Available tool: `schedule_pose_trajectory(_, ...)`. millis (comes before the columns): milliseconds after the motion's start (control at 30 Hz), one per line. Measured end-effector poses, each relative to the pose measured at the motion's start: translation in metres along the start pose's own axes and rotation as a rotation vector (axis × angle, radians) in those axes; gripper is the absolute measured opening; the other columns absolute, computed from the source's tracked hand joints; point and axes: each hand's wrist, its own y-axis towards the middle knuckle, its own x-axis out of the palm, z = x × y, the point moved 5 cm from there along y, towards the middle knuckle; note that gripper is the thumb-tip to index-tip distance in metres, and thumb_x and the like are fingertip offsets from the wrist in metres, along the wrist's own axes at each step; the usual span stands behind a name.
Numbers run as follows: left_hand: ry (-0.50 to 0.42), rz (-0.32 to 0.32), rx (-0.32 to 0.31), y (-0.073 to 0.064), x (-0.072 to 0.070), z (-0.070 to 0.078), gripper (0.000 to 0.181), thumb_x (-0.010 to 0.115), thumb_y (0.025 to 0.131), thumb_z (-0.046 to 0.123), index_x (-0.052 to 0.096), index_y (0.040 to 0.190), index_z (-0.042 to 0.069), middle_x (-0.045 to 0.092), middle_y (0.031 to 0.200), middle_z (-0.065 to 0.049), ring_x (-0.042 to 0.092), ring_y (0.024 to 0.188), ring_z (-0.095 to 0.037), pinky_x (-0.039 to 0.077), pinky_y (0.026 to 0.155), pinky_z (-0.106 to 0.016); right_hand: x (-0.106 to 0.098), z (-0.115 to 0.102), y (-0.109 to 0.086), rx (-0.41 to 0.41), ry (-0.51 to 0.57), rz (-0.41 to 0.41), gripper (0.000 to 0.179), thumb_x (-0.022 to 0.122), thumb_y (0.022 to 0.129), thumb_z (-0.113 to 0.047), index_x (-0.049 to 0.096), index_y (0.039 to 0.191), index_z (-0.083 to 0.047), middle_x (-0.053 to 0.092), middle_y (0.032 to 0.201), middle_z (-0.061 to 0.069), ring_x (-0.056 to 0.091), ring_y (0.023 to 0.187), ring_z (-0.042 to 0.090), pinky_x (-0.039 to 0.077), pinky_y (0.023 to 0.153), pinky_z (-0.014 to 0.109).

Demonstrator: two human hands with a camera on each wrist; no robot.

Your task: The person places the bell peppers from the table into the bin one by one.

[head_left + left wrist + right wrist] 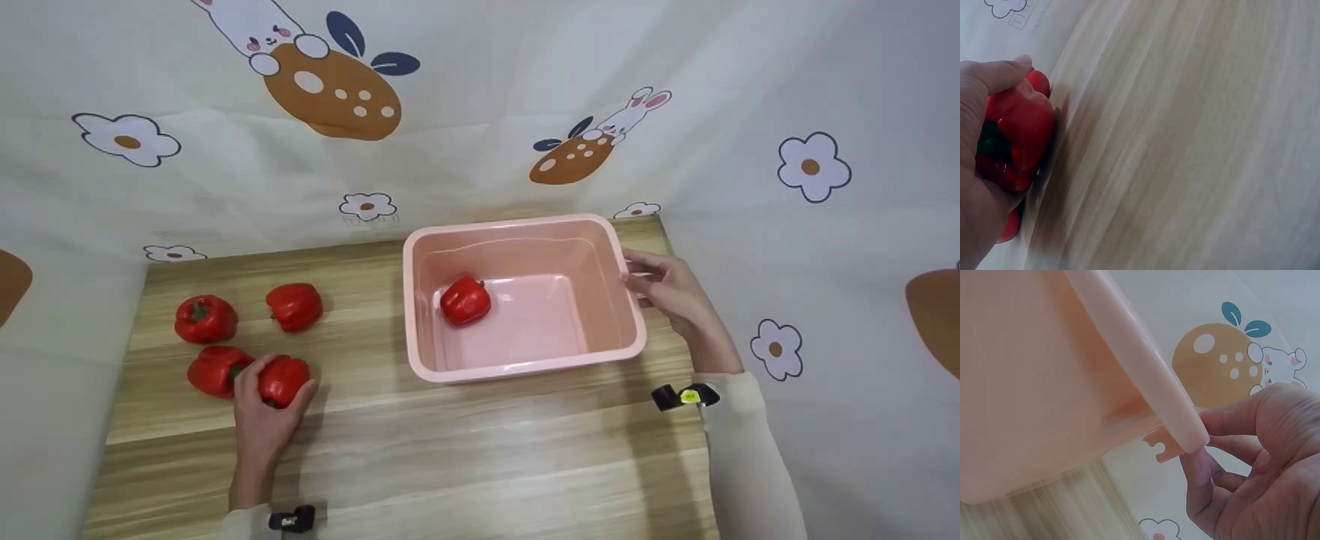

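Note:
My left hand (262, 420) grips a red bell pepper (285, 381) at the left of the table, thumb on one side and fingers on the other. In the left wrist view the same pepper (1030, 126) shows its green stem toward the palm. Right beside it lies a second pepper (216, 371), partly behind my fingers. My right hand (675, 296) pinches the right rim of a pink plastic basin (525, 369). The right wrist view has thumb and fingers at the edge of that rim (1151, 377). One red pepper (466, 301) lies inside the basin, toward its left.
Two more red peppers, one upright (206, 319) and one on its side (295, 307), sit behind my left hand. A pale patterned sheet (465, 165) hangs at the back and sides of the wood-grain table (480, 450).

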Motion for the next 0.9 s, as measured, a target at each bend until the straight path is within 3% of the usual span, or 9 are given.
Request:
schedule_pose_trajectory(167,-0.010,0.016,-0.010,0.001,0.000,0.002,0.071,0.086,0.079,0.020,0.051,0.140,0.014,0.047,0.139,-0.016,0.048,0.125,-0.030,0.042,0.099,-0.057,0.001,-0.001,0.000,-0.007,-0.002,-0.007,0.052,0.064,0.097,-0.010,0.051,0.147,-0.006,0.058,0.129,0.023,0.069,0.092,0.009,0.063,0.074,0.032)
schedule_pose_trajectory(467,-0.022,-0.014,0.005,0.008,0.011,0.014,0.066,0.083,0.080,0.019,0.052,0.138,0.011,0.048,0.138,-0.018,0.049,0.124,-0.033,0.043,0.100,-0.058,-0.008,0.001,-0.008,0.004,-0.022,0.013,0.052,0.064,0.097,-0.014,0.051,0.147,-0.009,0.058,0.125,0.018,0.067,0.092,0.008,0.063,0.076,0.032)
schedule_pose_trajectory(700,-0.020,-0.017,-0.020,0.002,0.005,0.014,0.066,0.082,0.082,0.021,0.051,0.140,0.013,0.048,0.139,-0.017,0.048,0.125,-0.033,0.043,0.100,-0.060,-0.004,0.001,-0.004,-0.003,-0.019,0.007,0.053,0.065,0.096,-0.013,0.051,0.147,-0.008,0.058,0.126,0.018,0.068,0.094,0.009,0.063,0.076,0.033)
schedule_pose_trajectory(900,-0.026,0.017,0.030,0.002,0.000,0.017,0.065,0.083,0.080,0.018,0.054,0.137,0.011,0.050,0.137,-0.017,0.048,0.123,-0.027,0.041,0.099,-0.053,-0.002,-0.001,-0.001,-0.020,-0.030,0.008,0.052,0.064,0.097,-0.011,0.051,0.147,-0.006,0.058,0.120,0.016,0.068,0.092,0.009,0.063,0.074,0.032)
